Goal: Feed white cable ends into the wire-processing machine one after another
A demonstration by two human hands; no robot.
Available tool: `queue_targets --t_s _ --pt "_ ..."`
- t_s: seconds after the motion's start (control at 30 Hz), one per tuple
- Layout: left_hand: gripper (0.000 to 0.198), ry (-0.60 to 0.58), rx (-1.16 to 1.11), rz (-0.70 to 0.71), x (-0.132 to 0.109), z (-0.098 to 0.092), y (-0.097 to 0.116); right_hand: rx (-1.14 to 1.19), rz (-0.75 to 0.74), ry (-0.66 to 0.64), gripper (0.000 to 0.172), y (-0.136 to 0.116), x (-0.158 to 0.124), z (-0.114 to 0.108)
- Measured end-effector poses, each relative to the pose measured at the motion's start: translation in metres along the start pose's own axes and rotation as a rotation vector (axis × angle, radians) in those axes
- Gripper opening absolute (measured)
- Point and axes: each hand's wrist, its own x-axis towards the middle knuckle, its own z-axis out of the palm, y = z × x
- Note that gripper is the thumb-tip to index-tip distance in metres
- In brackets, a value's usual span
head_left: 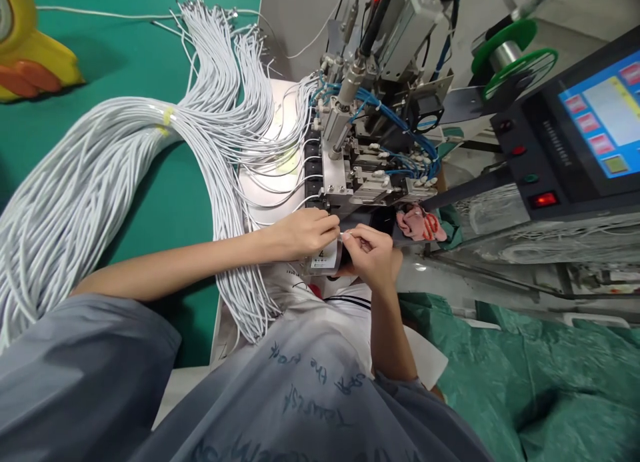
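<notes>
My left hand [314, 233] is closed in a pinch just in front of the machine. Close beside it, my right hand [371, 250] pinches too, its fingertips almost touching the left ones. Between them shows a short bit of white cable [342, 235]; most of it is hidden by the fingers. A large bundle of white cables [125, 125], tied with yellow tape [166, 119], spreads over the green table [125, 45] and passes under my left forearm. Several single cables run into the black clamp blocks [313, 168] of the machine [336, 125].
A control panel with a lit screen [605, 112] stands on the right, near a green wire spool [520, 59]. A pink cloth [419, 223] lies beside the machine. Green sheeting [530, 369] covers the lower right. A yellow toy duck [37, 52] sits at the upper left.
</notes>
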Motion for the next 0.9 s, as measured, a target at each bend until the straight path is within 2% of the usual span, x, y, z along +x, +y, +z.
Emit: queue_targets --t_s 0.07,0.17,0.27,0.37,0.5,0.6,0.77,0.9 --pt "0.029 0.008 -0.065 -0.079 -0.001 0.004 0.002 0.042 0.01 0.055 0.023 0.004 0.001 0.004" --pt "0.026 0.012 -0.284 -0.243 -0.002 0.008 0.007 0.11 0.023 0.159 0.024 0.009 -0.001 0.014" --pt "0.026 -0.042 -0.401 -0.257 -0.002 0.008 0.006 0.181 0.06 0.177 0.023 0.019 -0.003 0.019" --pt "0.026 -0.174 -0.302 -0.203 -0.002 0.006 -0.006 0.205 0.114 0.082 0.023 0.037 0.001 0.016" --pt "0.025 -0.308 -0.062 -0.225 -0.003 0.012 -0.022 0.216 0.258 -0.027 0.024 0.065 0.012 0.018" --pt "0.025 -0.35 -0.006 -0.244 -0.004 0.019 -0.027 0.326 0.349 -0.064 0.024 0.076 0.018 0.028" --pt "0.03 -0.395 -0.008 -0.243 -0.004 0.019 -0.026 0.419 0.332 -0.093 0.027 0.079 0.023 0.04" --pt "0.036 -0.422 0.021 -0.204 -0.001 0.016 -0.025 0.503 0.377 -0.126 0.027 0.082 0.022 0.042"
